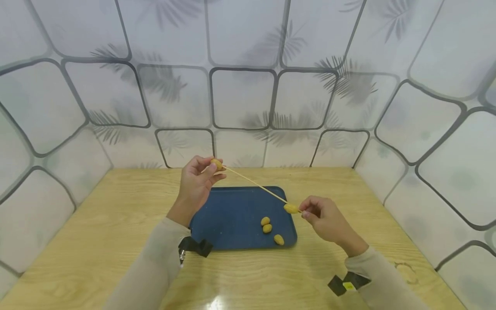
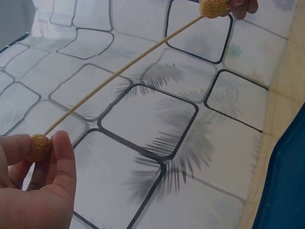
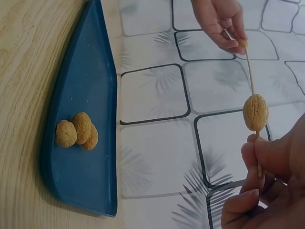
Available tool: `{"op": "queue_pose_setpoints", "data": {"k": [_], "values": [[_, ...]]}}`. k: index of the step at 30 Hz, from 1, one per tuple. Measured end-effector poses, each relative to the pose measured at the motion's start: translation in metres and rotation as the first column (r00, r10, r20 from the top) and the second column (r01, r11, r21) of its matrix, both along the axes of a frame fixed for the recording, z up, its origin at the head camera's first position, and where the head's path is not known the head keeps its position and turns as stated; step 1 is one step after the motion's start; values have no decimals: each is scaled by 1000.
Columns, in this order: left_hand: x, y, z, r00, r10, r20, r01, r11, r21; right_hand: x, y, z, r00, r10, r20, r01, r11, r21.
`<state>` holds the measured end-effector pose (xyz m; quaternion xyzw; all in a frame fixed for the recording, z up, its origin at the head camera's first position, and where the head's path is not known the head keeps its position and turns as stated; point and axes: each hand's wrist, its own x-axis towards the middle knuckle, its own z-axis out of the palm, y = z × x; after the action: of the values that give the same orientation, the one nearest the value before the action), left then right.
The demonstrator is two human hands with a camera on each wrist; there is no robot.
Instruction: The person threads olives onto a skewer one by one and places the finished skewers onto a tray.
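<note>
A thin wooden skewer (image 1: 255, 184) runs slantwise between the two hands, above the tray. My left hand (image 1: 195, 183) pinches a wrinkled yellow-brown oval ball (image 2: 40, 148) at the skewer's upper end, between thumb and fingers. Near the other end, a second wrinkled oval ball (image 3: 256, 112) is threaded on the stick. Just beyond that ball my right hand (image 1: 325, 218) grips the skewer's end, a short piece of which shows between the fingers in the right wrist view. Whether the tip pierces the left ball is hidden by the fingers.
A blue tray (image 1: 232, 215) lies on the wooden table (image 1: 128, 224). Several similar balls (image 1: 267, 228) rest at its right side. Patterned white panels (image 1: 244, 99) stand behind and at both sides of the table.
</note>
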<state>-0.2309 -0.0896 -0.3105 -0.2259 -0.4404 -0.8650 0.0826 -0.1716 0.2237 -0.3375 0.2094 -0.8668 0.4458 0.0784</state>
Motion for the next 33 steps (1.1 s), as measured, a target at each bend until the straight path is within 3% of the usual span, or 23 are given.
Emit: {"op": "queue_pose_setpoints", "data": {"k": [13,20,26,33], "values": [[-2,2,-3,997,-55,-50,57,997,45,2,-5,-4,1000,13,18,-13,1000,-13],[-3,1,-3,992,-85,-97,91,994,55,0,-8,-8,996,93,2,-93,996,-9],[-4,4,-1,993,-107,-45,112,986,124,-3,-12,-13,988,151,25,-151,989,-10],[-8,6,-1,992,-119,-33,123,967,221,-3,-21,-15,992,124,0,-124,992,-24]]}}
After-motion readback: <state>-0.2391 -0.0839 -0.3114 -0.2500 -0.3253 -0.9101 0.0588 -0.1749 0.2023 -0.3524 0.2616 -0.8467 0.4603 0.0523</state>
